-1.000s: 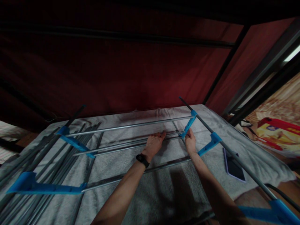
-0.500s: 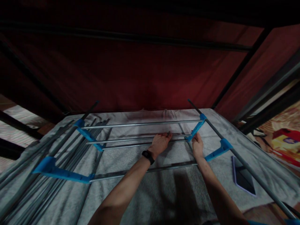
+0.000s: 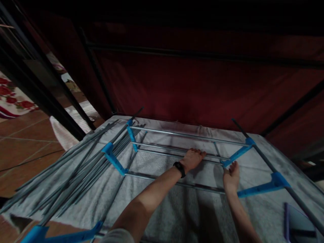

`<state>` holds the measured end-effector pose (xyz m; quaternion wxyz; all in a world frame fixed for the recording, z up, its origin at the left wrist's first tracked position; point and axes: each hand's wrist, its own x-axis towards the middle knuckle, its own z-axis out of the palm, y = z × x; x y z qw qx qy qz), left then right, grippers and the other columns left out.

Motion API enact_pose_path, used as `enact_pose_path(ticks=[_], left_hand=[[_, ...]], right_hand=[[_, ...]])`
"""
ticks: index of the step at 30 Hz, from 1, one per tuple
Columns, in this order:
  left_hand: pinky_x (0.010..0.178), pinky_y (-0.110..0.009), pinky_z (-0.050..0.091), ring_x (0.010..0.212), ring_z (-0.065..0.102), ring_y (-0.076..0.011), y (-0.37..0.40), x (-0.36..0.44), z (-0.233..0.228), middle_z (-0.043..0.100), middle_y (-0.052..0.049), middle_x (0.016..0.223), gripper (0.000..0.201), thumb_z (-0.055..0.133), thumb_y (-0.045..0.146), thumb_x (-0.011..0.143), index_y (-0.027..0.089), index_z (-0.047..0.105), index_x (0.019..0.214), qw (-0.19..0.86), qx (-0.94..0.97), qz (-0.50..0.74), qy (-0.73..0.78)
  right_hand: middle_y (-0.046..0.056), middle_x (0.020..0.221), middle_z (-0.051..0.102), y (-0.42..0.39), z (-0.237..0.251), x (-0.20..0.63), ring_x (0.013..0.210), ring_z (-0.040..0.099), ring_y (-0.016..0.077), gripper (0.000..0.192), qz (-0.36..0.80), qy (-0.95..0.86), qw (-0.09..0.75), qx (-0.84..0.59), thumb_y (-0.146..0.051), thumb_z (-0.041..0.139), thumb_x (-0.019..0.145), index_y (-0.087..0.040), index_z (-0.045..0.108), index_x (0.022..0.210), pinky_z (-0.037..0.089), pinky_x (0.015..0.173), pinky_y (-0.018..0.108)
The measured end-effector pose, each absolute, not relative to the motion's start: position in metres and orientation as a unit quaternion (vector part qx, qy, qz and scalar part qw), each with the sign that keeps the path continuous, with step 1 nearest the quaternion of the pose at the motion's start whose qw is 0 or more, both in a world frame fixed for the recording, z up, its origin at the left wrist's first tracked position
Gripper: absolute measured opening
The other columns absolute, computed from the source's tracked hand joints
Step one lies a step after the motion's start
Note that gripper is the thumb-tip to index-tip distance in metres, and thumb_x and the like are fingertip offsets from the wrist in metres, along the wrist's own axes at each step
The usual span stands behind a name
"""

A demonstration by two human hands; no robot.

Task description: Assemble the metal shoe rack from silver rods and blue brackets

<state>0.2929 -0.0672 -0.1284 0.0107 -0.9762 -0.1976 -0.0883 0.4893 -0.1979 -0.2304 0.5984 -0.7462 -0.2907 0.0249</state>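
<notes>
A frame of grey metal tubes joined by blue plastic brackets lies on a grey cloth [image 3: 167,206]. My left hand [image 3: 193,158], with a black band at the wrist, lies over the paired middle tubes, its fingers curled round a metal tube [image 3: 162,147]. Just below the right-hand blue bracket [image 3: 238,155], my right hand [image 3: 231,177] has its palm turned up and its fingers loosely bent, thumb apart. Nothing shows in its grasp. Closer to me, another blue bracket [image 3: 263,189] joins the side pole [image 3: 268,162] near my right forearm.
Several loose grey tubes [image 3: 83,172] lie in a bundle at the left, partly beneath the frame. A phone [image 3: 300,222] rests at the lower right. Dark red fabric [image 3: 177,84] on black bars stands behind. Tiled floor [image 3: 30,148] shows at the left.
The view has turned left, so the frame appears shifted right and more floor shows. My right hand has come slightly away from the bracket; the left stays on the middle tubes.
</notes>
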Motion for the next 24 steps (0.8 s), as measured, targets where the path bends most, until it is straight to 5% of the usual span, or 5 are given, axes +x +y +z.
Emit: enact_pose_path(ticks=[8, 24], left_hand=[[0.094, -0.037, 0.048, 0.104, 0.068, -0.0228, -0.073, 0.292, -0.130, 0.070, -0.014, 0.116, 0.046, 0.043, 0.011, 0.097, 0.012, 0.047, 0.143, 0.014, -0.970, -0.105, -0.221], [0.101, -0.040, 0.041, 0.104, 0.064, -0.0224, -0.063, 0.257, -0.137, 0.069, -0.012, 0.115, 0.042, 0.041, 0.006, 0.095, 0.018, 0.061, 0.130, 0.001, -0.950, -0.111, -0.293]], right_hand=[[0.013, 0.147, 0.049, -0.196, -0.188, 0.431, 0.140, 0.044, 0.0259, 0.061, -0.047, -0.528, 0.481, -0.699, -0.020, 0.041, 0.085, -0.021, 0.049, 0.145, 0.037, 0.117, 0.052], [0.011, 0.140, 0.057, -0.199, -0.201, 0.420, 0.135, 0.050, 0.0189, 0.064, -0.021, -0.536, 0.446, -0.717, -0.007, 0.035, 0.079, -0.020, 0.058, 0.137, 0.043, 0.116, 0.042]])
